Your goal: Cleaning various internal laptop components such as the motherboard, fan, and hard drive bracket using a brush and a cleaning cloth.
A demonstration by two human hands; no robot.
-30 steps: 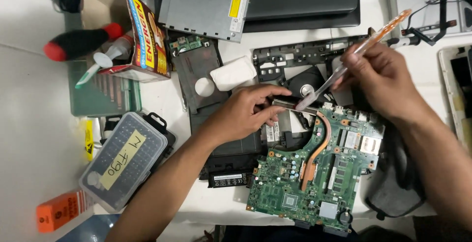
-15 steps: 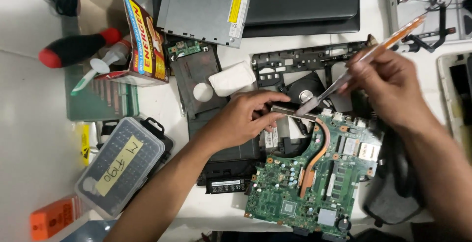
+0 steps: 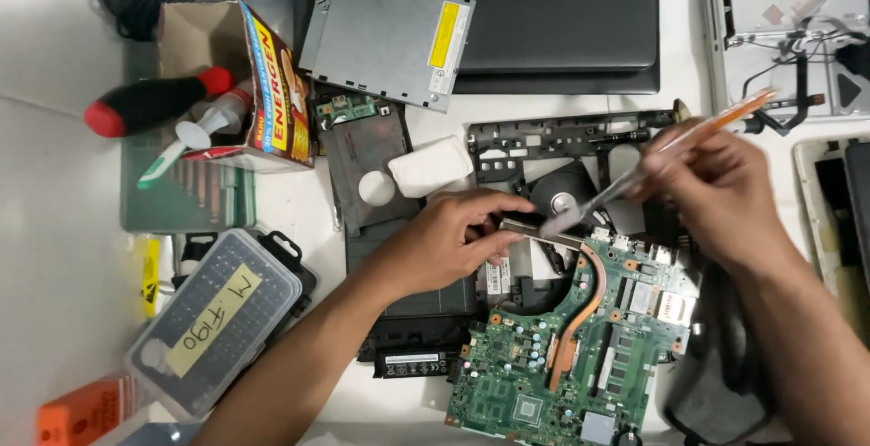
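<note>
A green laptop motherboard [image 3: 562, 382] with a copper heat pipe [image 3: 580, 319] lies at the bottom centre. My left hand [image 3: 449, 237] rests on the metal heatsink end [image 3: 526, 227] at the board's top left, fingers pinched on it. My right hand [image 3: 720, 192] grips a thin brush with an orange handle [image 3: 725, 121]; its pale bristle tip [image 3: 557, 221] touches the heatsink beside my left fingers. A round black fan [image 3: 562, 194] sits just behind the tip.
A black frame piece [image 3: 544, 138] and a silver optical drive [image 3: 390, 38] lie behind. A cardboard box [image 3: 263, 92] with a red-handled screwdriver [image 3: 154, 101] stands left. A clear screw case [image 3: 213, 319] is bottom left. A black laptop shell [image 3: 562, 20] is at the top.
The view has shifted slightly. My right hand has drawn the brush tip a little leftward across the heatsink; my left hand keeps its hold.
</note>
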